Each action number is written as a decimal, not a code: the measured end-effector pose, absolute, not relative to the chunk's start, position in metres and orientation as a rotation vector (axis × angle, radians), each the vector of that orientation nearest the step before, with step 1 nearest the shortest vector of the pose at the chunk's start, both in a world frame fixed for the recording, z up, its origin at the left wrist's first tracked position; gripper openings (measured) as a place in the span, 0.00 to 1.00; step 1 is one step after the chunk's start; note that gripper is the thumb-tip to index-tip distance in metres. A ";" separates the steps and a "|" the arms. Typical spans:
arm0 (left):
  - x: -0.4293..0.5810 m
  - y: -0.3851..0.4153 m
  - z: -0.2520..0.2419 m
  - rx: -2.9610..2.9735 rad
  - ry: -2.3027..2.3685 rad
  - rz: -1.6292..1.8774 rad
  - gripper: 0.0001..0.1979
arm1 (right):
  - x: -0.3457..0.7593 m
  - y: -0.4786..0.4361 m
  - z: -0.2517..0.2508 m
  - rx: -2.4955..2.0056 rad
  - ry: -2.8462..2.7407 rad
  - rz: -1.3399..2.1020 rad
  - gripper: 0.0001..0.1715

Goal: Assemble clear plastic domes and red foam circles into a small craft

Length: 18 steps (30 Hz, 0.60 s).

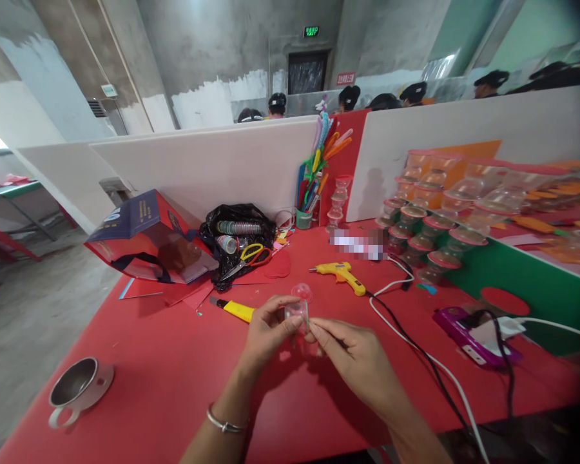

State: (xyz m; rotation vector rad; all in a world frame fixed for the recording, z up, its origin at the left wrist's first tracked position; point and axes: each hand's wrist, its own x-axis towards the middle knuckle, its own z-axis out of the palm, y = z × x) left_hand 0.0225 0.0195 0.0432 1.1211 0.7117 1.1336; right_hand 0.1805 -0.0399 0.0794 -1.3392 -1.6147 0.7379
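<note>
Between the thumb and fingers of my left hand (pixel 269 327) is a small clear plastic cup (pixel 296 312), held above the red table. My right hand (pixel 350 348) meets it from the other side, fingertips pinched at the cup's edge; whatever thin piece sits in that pinch is too small to make out. Just beyond the cup lies a round clear-and-pink plastic piece (pixel 301 292). A yellow utility knife (pixel 234 309) rests left of my left hand, its front end partly hidden by the fingers. Past my right hand lies a yellow hot glue gun (pixel 342 276) with a black cord.
A white mug (pixel 95 386) stands at the left edge. Behind are a tipped gift bag (pixel 149 238), a black plastic bag (pixel 239 225), scissors (pixel 249 258) and a pen holder (pixel 304 219). Stacked plastic cups (pixel 430 225) and a purple power strip (pixel 478 341) with trailing cords occupy the right.
</note>
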 end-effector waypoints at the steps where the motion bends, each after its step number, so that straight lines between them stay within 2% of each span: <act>1: 0.023 0.019 0.044 1.134 0.723 1.133 0.23 | 0.181 -0.040 0.079 -1.343 -1.620 0.724 0.18; 18: 0.025 0.019 0.045 1.599 0.956 1.222 0.16 | 0.186 -0.039 0.069 -1.462 -1.765 0.367 0.16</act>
